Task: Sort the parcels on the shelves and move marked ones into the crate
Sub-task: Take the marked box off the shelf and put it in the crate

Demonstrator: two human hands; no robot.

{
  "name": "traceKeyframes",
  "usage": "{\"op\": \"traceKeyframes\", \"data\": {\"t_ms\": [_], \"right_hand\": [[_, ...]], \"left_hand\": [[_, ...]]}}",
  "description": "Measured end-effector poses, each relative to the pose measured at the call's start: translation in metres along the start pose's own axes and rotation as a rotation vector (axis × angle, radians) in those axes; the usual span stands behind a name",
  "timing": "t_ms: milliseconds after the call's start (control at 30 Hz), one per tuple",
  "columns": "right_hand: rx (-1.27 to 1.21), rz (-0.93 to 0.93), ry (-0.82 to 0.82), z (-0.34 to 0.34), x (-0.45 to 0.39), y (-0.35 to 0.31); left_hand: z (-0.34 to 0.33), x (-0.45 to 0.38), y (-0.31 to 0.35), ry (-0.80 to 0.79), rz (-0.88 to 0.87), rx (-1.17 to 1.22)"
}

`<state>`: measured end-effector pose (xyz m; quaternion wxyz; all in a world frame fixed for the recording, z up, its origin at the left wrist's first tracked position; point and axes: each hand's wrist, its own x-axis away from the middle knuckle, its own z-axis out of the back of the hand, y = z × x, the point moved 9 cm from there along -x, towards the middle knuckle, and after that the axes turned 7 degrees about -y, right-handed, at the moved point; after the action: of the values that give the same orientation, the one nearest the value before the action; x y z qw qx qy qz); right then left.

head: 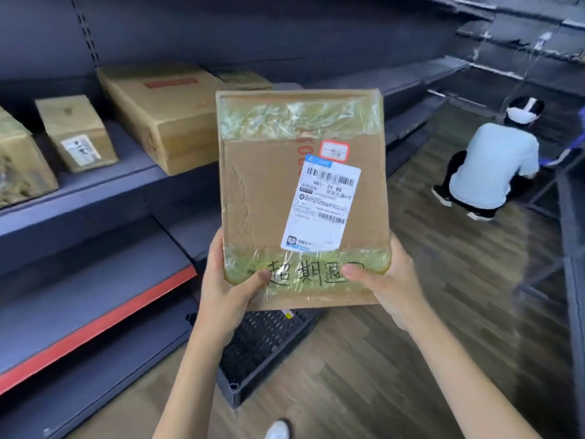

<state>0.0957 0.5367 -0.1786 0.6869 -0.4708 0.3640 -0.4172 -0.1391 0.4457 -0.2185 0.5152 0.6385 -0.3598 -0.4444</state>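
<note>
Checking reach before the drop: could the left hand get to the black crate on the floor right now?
Probably not: the left hand grips the parcel together with the right hand; the crate sits below, unobstructed.

Parcel [300, 198]: flat cardboard box, taped both ends, white label, handwritten marking, held upright above black perforated crate [262, 346] on floor.

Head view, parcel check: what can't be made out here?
- Handwritten marking: last character covered by the right hand's thumb.
- Shipping label: fine print too small.
- Black crate: contents hidden behind the held parcel and the left hand.
- Shelf parcels: labels blurred.
</note>
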Motion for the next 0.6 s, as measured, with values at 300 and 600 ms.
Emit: {"op": "traceKeyframes", "data": {"t_ms": [300, 600], "right_hand": [[0.048, -0.223, -0.254, -0.067, -0.106, 0.11], [0.04, -0.462, -0.57, -0.138, -0.13, 0.239]], "left_hand": [[0.039, -0.034, -0.123, 0.232, 0.284, 0.074], [0.055, 0.006, -0.228, 0.483, 0.659, 0.06]]}}
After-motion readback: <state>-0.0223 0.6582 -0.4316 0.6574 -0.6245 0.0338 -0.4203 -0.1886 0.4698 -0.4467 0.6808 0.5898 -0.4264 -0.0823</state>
